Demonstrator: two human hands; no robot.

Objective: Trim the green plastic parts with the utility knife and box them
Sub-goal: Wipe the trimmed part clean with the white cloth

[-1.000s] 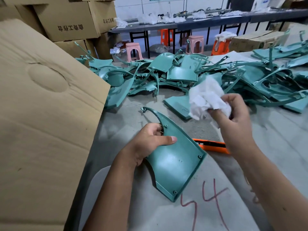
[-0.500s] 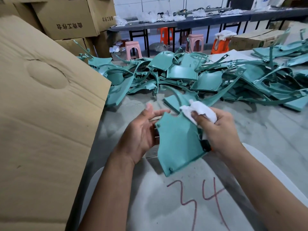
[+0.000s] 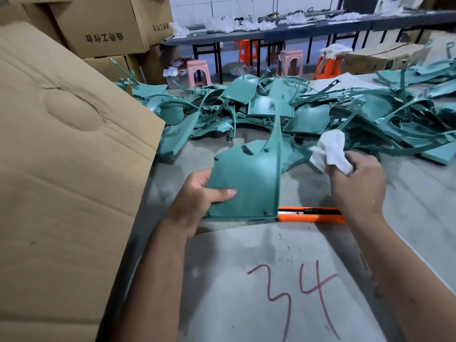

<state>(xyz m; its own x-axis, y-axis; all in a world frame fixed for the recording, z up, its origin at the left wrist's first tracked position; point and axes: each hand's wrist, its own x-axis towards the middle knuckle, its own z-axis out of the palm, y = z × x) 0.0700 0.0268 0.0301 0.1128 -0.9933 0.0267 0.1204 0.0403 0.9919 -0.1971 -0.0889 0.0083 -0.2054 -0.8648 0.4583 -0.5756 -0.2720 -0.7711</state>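
My left hand (image 3: 197, 196) grips a flat green plastic part (image 3: 249, 178) by its lower left corner, thumb on its face, holding it over the table with its long narrow tip pointing away. To the right of the part, and apart from it, my right hand (image 3: 357, 186) clutches a crumpled white cloth (image 3: 330, 149). The orange utility knife (image 3: 311, 214) lies on the table below the part's right corner, partly under my right wrist. A big heap of green plastic parts (image 3: 308, 107) covers the far half of the table.
A large cardboard box flap (image 3: 69, 156) rises along the left side. A grey sheet marked "34" in red (image 3: 283, 280) lies in front of me. Stacked cartons (image 3: 103, 25) stand at back left; stools (image 3: 291, 62) and a long bench (image 3: 296, 30) are beyond the table.
The part has been turned and its flat face now points toward me. My right hand with the cloth has come off the part and moved to the right, uncovering the knife.
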